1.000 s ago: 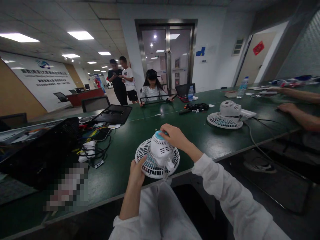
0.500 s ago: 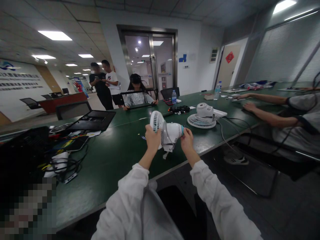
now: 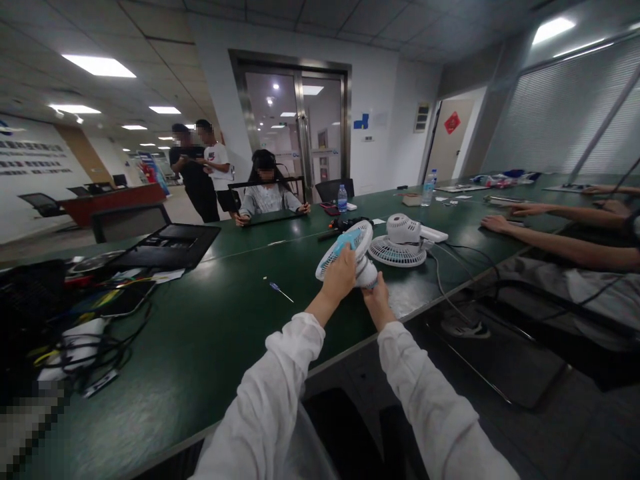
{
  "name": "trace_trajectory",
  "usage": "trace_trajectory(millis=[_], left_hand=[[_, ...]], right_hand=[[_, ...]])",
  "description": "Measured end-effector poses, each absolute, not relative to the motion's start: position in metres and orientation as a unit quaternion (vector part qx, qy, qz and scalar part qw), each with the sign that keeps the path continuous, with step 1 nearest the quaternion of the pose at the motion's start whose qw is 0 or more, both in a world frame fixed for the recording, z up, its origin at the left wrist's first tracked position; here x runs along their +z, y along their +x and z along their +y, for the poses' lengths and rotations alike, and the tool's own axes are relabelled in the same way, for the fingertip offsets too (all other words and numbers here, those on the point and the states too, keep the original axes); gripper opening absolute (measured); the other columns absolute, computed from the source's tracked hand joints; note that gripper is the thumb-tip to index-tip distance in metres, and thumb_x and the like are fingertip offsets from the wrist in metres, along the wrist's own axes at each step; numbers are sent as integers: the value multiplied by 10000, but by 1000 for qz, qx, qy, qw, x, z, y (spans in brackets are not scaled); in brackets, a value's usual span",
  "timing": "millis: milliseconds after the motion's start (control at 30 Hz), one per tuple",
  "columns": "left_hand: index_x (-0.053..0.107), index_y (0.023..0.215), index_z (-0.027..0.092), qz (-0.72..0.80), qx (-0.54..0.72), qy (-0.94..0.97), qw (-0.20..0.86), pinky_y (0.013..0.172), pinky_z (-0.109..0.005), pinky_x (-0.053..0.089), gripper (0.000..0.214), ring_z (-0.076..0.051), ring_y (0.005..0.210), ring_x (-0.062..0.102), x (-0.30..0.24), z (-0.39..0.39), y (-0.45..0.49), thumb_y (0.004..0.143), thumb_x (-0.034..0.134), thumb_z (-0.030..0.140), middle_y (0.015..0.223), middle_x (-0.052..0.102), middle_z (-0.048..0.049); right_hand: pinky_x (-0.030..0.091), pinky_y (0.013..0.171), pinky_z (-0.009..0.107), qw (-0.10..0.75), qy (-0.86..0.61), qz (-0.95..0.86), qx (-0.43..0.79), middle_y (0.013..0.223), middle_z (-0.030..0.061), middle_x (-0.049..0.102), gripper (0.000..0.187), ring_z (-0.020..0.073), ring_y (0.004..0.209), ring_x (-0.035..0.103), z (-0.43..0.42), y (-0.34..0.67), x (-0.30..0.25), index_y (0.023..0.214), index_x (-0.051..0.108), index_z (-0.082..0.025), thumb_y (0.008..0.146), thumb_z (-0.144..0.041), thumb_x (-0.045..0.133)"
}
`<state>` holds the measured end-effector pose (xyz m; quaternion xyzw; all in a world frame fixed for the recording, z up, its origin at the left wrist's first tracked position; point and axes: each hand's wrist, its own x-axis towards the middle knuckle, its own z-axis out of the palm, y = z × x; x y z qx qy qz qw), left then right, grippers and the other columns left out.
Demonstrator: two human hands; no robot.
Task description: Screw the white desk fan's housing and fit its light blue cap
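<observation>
Above the green table I hold a small white electric fan [image 3: 367, 272] with light blue blades and a round grille. My left hand [image 3: 341, 270] is closed on the grille side, its fingers over the blue centre. Gripping the rear housing from below right is my right hand [image 3: 378, 299]; its fingertips are partly hidden behind the fan. The fan is tilted, its grille facing up and to the left. Just beyond it a second white fan [image 3: 403, 230] lies grille-down on the table. A thin screwdriver [image 3: 281, 291] with a blue handle rests to the left of my hands.
Black panels [image 3: 167, 245] and tangled cables [image 3: 120, 343] lie on the left of the green table [image 3: 215, 333]. Across it a person [image 3: 267, 193] holds a black frame. Bottles [image 3: 342, 198] stand farther back. A co-worker's arms [image 3: 540, 230] rest on the right.
The fan in my hands has turned from sideways to grille-up, and my left hand has shifted onto the grille's centre. The screwdriver now shows fully. My view has swung slightly right.
</observation>
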<state>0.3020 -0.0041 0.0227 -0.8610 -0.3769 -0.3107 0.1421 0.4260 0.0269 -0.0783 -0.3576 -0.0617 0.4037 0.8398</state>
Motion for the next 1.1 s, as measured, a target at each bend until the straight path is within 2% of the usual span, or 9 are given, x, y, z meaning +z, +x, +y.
trace_trajectory(millis=[167, 300, 467, 533, 667, 767, 933, 1033, 1100], left_hand=[[495, 1074, 87, -293, -318, -871, 231, 904, -291, 490, 254, -240, 1231, 489, 25, -12, 306, 905, 322, 163, 1345, 477, -196], [491, 1075, 85, -263, -321, -876, 247, 948, -305, 469, 240, -243, 1248, 471, 29, -16, 307, 892, 342, 129, 1330, 487, -212], [498, 1047, 83, -256, -331, -878, 232, 950, -327, 472, 229, -252, 1248, 470, 36, -13, 306, 900, 331, 141, 1326, 486, -227], [502, 1037, 82, -260, -328, -879, 229, 946, -325, 475, 236, -250, 1242, 476, 39, -12, 304, 902, 316, 135, 1325, 490, -221], [470, 1112, 82, -298, -317, -874, 217, 890, -293, 506, 266, -235, 1235, 486, 46, -7, 298, 895, 329, 139, 1364, 449, -216], [427, 1183, 74, -339, -312, -865, 200, 840, -279, 523, 316, -234, 1200, 519, 51, -2, 293, 894, 329, 156, 1390, 414, -219], [403, 1220, 72, -369, -297, -865, 168, 817, -270, 518, 352, -240, 1186, 526, 56, 1, 289, 887, 338, 165, 1400, 401, -211], [372, 1248, 87, -395, -299, -857, 143, 820, -268, 514, 368, -223, 1151, 555, 57, -1, 290, 895, 349, 193, 1369, 444, -200], [355, 1256, 102, -409, -300, -853, 126, 823, -272, 513, 371, -214, 1133, 569, 58, -3, 292, 903, 352, 212, 1355, 461, -187]], right_hand=[[539, 569, 288, 813, -428, 25, 395, 737, -26, 638, 209, 135, 658, 630, 33, 433, -71, 998, 541, -242, 930, -321, 359], [544, 558, 306, 790, -469, 51, 392, 793, 1, 634, 261, 144, 669, 629, 36, 437, -65, 1048, 543, -229, 952, -333, 323], [535, 669, 315, 769, -499, 41, 397, 1003, 60, 606, 321, 138, 784, 611, 44, 438, -58, 1126, 529, -145, 912, -377, 475], [534, 645, 309, 766, -504, 24, 398, 980, 53, 607, 309, 141, 772, 612, 46, 437, -55, 1107, 538, -160, 919, -389, 447], [528, 513, 296, 776, -488, -15, 398, 777, 8, 608, 331, 151, 644, 618, 43, 431, -51, 1005, 550, -233, 933, -453, 312], [535, 524, 289, 793, -456, -56, 401, 742, -5, 620, 315, 149, 652, 624, 37, 423, -50, 954, 553, -222, 899, -481, 383], [513, 541, 224, 816, -435, -79, 374, 752, -30, 612, 211, 105, 669, 590, 28, 417, -57, 888, 585, -177, 901, -332, 441], [513, 582, 227, 820, -441, -46, 363, 819, -12, 609, 159, 93, 688, 580, 27, 418, -66, 944, 587, -147, 898, -262, 487], [531, 671, 292, 816, -440, -22, 374, 968, 35, 610, 216, 128, 793, 601, 28, 421, -70, 1048, 568, -140, 893, -283, 519]])
